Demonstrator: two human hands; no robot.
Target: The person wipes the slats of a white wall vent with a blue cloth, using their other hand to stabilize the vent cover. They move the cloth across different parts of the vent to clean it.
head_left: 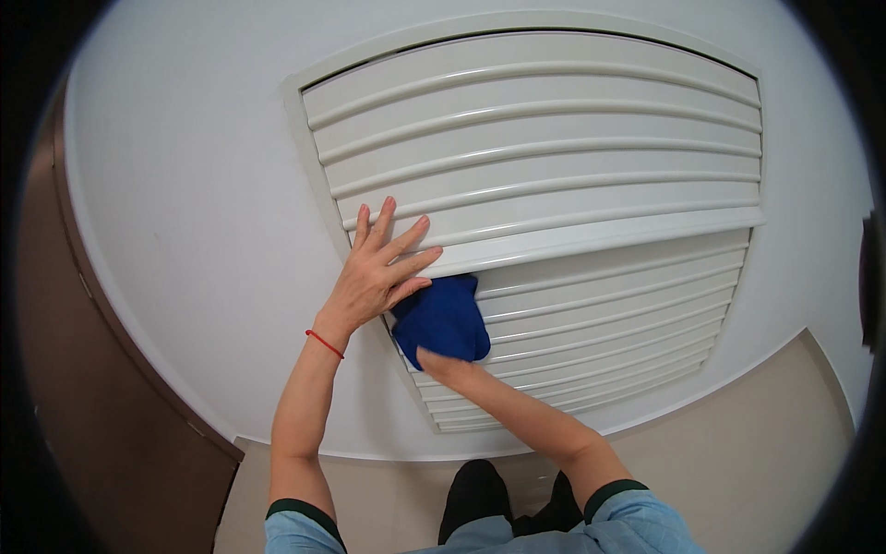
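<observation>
A white louvred panel is set in the wall, with long rounded slats and a wide rail between its upper and lower parts. My left hand rests, fingers spread, on the slats at the panel's left edge, just by the end of the rail. A red cord bracelet circles that wrist. Below the rail, my right hand holds a dark blue cloth against the left end of the lower slats. The cloth hides most of the right hand's fingers.
White wall surrounds the panel's frame. A brown door stands at the left. Beige floor tiles meet the wall's foot, near my dark shoes. A dark object shows at the right rim.
</observation>
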